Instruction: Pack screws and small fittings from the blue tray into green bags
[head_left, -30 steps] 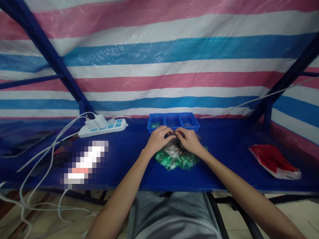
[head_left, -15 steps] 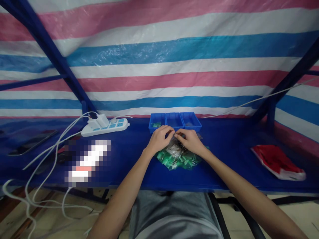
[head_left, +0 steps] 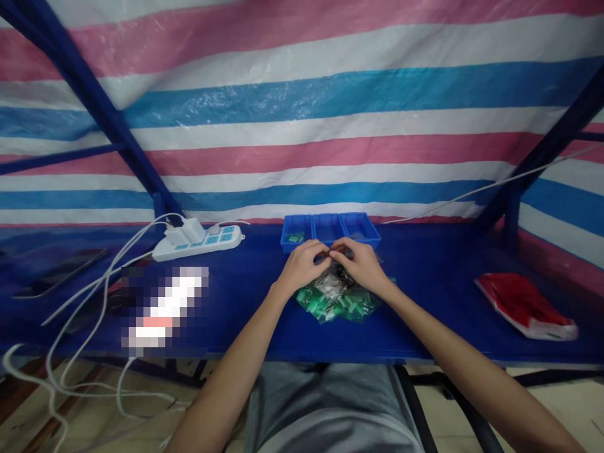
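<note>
My left hand (head_left: 306,263) and my right hand (head_left: 357,261) meet over a pile of small clear and green plastic packets (head_left: 337,302). Thumb and fingers of each hand are pinched together, the fingertips nearly touching. Whatever lies between them is too small and too covered to make out. Clear packets with dark bits inside show just below the fingers, and green ones spread toward me. Right behind my hands stands a blue three-compartment tray (head_left: 284,241). A few green packets (head_left: 296,237) lie in its left compartment; a little clear material shows in the right one.
A white power strip (head_left: 201,244) with plugs and looping white cables (head_left: 109,270) sits on the blue table (head_left: 255,314) at left. A dark phone (head_left: 61,274) lies beyond the cables. At right rests a red and white packet (head_left: 526,306). Striped sheeting (head_left: 330,151) hangs behind.
The fingers of both hands have shifted slightly, with the right fingers curling a bit higher and closer to the left. The pile and tray look the same.
</note>
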Demonstrator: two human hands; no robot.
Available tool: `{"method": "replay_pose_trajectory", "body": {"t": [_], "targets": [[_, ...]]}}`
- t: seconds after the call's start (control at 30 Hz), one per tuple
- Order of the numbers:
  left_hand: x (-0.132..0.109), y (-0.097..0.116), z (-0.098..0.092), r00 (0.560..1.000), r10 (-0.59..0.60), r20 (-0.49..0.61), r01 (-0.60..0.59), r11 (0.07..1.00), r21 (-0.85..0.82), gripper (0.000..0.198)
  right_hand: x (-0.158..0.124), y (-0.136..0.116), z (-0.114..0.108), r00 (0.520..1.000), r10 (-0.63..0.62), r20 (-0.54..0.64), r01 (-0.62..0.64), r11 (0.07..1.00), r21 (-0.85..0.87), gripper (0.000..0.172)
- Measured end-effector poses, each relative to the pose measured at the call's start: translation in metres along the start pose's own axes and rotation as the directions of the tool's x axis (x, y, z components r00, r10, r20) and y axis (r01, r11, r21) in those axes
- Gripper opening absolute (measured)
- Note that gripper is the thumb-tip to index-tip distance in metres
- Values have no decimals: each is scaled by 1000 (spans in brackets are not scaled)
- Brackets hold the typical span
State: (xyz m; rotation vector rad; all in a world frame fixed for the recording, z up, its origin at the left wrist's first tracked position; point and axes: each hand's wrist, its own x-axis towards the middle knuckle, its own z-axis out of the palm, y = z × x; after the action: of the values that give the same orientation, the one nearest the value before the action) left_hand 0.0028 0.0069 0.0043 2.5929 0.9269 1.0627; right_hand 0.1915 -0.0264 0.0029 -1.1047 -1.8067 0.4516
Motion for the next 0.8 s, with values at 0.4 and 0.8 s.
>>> {"method": "replay_pose_trajectory", "body": {"t": [0.4,0.8], "targets": [[0,0,0,1000,13,18,-14,1000,8,23,2,4,-1,999,-43,0,42,988,-152,19],[0,3,-1,999,-33,12,32,999,7,27,1,9,3,983,163,86,-180,949,260,22]]}}
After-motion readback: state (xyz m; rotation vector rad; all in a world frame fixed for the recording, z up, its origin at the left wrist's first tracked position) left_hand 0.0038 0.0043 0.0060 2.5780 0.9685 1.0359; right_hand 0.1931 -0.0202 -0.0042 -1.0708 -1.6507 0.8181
